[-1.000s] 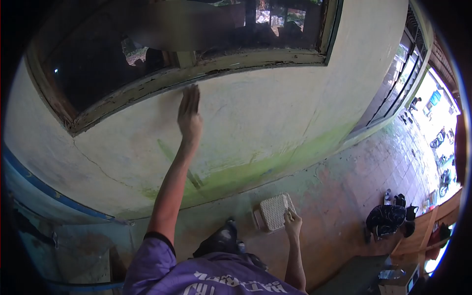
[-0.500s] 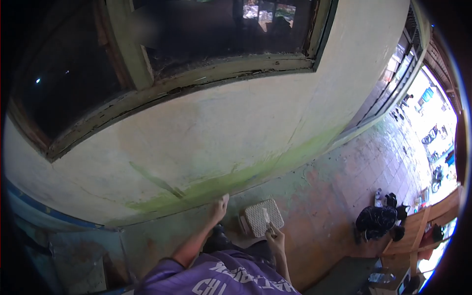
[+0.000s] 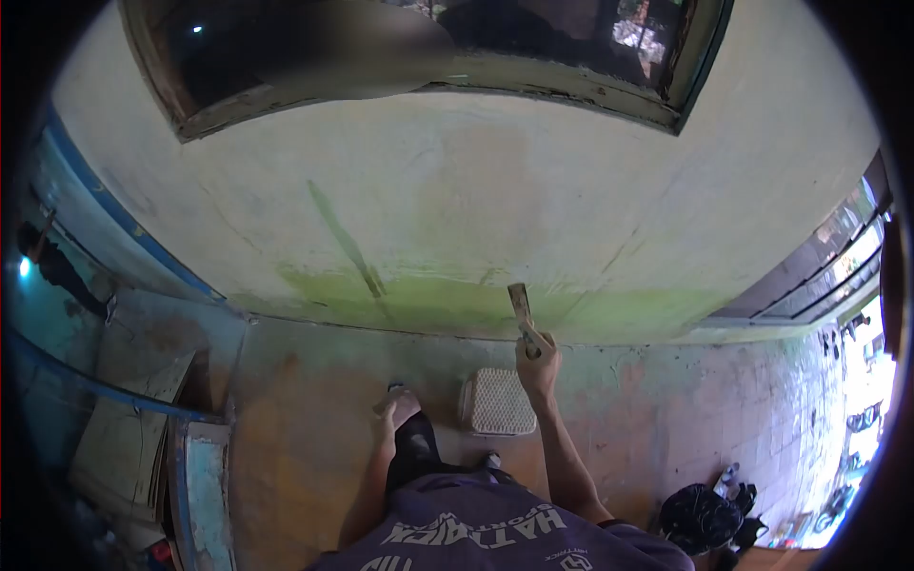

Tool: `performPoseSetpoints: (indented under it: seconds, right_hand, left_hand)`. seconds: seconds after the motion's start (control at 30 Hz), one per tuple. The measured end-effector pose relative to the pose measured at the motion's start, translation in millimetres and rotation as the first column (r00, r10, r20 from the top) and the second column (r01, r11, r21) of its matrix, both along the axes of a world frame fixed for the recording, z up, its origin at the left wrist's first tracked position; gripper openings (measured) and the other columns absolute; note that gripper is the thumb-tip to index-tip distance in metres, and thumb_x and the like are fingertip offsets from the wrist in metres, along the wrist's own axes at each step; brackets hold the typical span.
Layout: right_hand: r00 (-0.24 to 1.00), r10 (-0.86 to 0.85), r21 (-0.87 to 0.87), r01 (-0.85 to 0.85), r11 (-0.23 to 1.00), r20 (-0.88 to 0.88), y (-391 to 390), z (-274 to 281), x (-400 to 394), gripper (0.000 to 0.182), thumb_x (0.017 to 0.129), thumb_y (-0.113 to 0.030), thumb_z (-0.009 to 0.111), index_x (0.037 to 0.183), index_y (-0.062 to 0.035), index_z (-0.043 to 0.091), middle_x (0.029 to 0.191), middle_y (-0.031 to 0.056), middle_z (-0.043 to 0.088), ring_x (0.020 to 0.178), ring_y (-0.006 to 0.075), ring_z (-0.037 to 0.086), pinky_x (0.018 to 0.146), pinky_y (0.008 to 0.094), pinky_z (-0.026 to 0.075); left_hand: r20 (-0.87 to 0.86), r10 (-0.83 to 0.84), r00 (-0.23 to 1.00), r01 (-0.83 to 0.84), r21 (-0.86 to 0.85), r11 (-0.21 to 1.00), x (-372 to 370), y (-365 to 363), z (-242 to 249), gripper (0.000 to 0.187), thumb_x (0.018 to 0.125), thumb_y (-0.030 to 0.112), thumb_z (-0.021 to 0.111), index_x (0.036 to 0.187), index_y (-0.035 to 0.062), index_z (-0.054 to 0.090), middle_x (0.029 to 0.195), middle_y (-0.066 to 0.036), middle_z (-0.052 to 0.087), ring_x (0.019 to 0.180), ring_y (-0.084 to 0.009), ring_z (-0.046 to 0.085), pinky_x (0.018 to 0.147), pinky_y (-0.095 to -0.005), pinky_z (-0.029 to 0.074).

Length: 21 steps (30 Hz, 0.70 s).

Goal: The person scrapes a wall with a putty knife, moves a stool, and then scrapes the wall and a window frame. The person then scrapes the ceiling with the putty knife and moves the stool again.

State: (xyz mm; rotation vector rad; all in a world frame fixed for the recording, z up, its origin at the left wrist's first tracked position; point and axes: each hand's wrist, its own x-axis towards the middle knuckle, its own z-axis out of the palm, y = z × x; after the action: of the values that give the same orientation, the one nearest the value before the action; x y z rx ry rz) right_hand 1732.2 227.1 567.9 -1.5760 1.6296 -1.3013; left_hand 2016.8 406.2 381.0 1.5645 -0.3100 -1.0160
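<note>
My right hand is closed around the handle of a paint scraper. Its flat, worn blade points up and overlaps the green band low on the wall in this view. Just left of that forearm stands a low stool with a woven-pattern top. My left hand hangs low beside my left leg, close to my foot in the view; its fingers are blurred and not distinct.
Above the wall is a dark window with a worn frame. Board panels lean at the left near a blue-edged partition. A dark bundle sits on the tiled floor at lower right.
My view has swung to the right-hand part of the wall and levelled. My right hand has raised the scraper from over the stool toward the wall. My left hand has dropped lower.
</note>
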Motion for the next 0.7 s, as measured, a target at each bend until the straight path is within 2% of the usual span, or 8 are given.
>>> performPoseSetpoints:
  seconds: [0.07,0.2,0.3,0.4,0.5,0.57,0.63,0.7]
  right_hand:
    - [0.999,0.025,-0.166,-0.030,0.986,-0.028,-22,15,15,0.028,0.082,-0.005,0.068,0.111,-0.0061,0.071,0.074,0.0085,0.059,0.057,0.0123,0.049,0.054,0.0285,0.041]
    - [1.000,-0.018,-0.403,0.022,0.915,0.014,-77,54,59,0.034,0.086,-0.004,0.066,0.119,-0.0110,0.069,0.077,0.0087,0.059,0.056,0.0115,0.047,0.053,0.0275,0.040]
    - [1.000,-0.022,-0.480,0.013,0.877,-0.015,-118,88,91,0.038,0.085,-0.006,0.066,0.123,-0.0141,0.067,0.083,0.0122,0.063,0.056,0.0183,0.058,0.053,0.0328,0.046]
    - [0.996,-0.064,-0.480,0.026,0.877,-0.063,-159,124,123,0.036,0.086,-0.007,0.066,0.121,-0.0146,0.068,0.078,0.0122,0.062,0.055,0.0185,0.058,0.052,0.0344,0.047]
    - [0.997,-0.073,-0.604,0.050,0.796,-0.013,-187,170,156,0.035,0.087,-0.009,0.065,0.122,-0.0135,0.068,0.067,0.0111,0.056,0.051,0.0190,0.051,0.050,0.0348,0.043]
    - [0.993,-0.120,-0.551,0.095,0.829,-0.008,-190,189,168,0.036,0.087,-0.007,0.065,0.122,-0.0125,0.067,0.066,0.0102,0.054,0.050,0.0182,0.048,0.049,0.0339,0.042]
    - [0.985,-0.171,-0.533,0.147,0.834,0.004,-183,176,177,0.037,0.087,-0.006,0.065,0.123,-0.0117,0.067,0.064,0.0096,0.053,0.050,0.0169,0.047,0.049,0.0327,0.041]
    - [0.973,-0.226,-0.583,0.204,0.786,0.036,-181,139,190,0.038,0.086,-0.005,0.065,0.124,-0.0109,0.066,0.063,0.0094,0.051,0.050,0.0151,0.046,0.049,0.0310,0.041]
  left_hand:
    - [-0.094,0.120,0.988,-0.118,0.024,0.993,11,18,18,0.053,0.084,0.027,0.072,0.122,-0.0045,0.055,0.117,-0.013,0.060,0.106,-0.0219,0.059,0.091,-0.0336,0.047]
    - [-0.036,0.125,0.992,-0.127,-0.066,0.990,23,37,72,0.044,0.089,0.021,0.064,0.126,-0.0012,0.053,0.113,-0.012,0.063,0.098,-0.0227,0.066,0.086,-0.0352,0.056]
    - [-0.059,0.157,0.986,-0.162,-0.094,0.982,38,36,82,0.044,0.089,0.020,0.063,0.127,-0.0021,0.052,0.114,-0.013,0.062,0.101,-0.0237,0.065,0.086,-0.0378,0.057]
    - [-0.137,0.210,0.968,-0.225,-0.099,0.969,47,24,86,0.043,0.090,0.020,0.062,0.125,-0.0016,0.052,0.118,-0.013,0.060,0.104,-0.0235,0.064,0.085,-0.0392,0.057]
    - [-0.114,0.167,0.979,-0.175,-0.064,0.982,68,9,81,0.042,0.090,0.021,0.061,0.125,-0.0015,0.052,0.116,-0.013,0.060,0.104,-0.0235,0.064,0.087,-0.0391,0.056]
    - [-0.191,0.154,0.970,-0.166,-0.050,0.985,82,-2,90,0.044,0.090,0.022,0.063,0.126,-0.0008,0.051,0.118,-0.012,0.059,0.104,-0.0227,0.063,0.088,-0.0359,0.053]
    - [-0.264,0.114,0.958,-0.135,-0.066,0.989,103,-5,97,0.052,0.088,0.024,0.066,0.129,-0.0030,0.049,0.124,-0.014,0.056,0.107,-0.0224,0.061,0.091,-0.0326,0.050]
    - [-0.218,0.061,0.974,-0.084,-0.097,0.992,130,-23,108,0.052,0.088,0.024,0.066,0.129,-0.0031,0.049,0.123,-0.014,0.056,0.108,-0.0234,0.060,0.091,-0.0334,0.050]
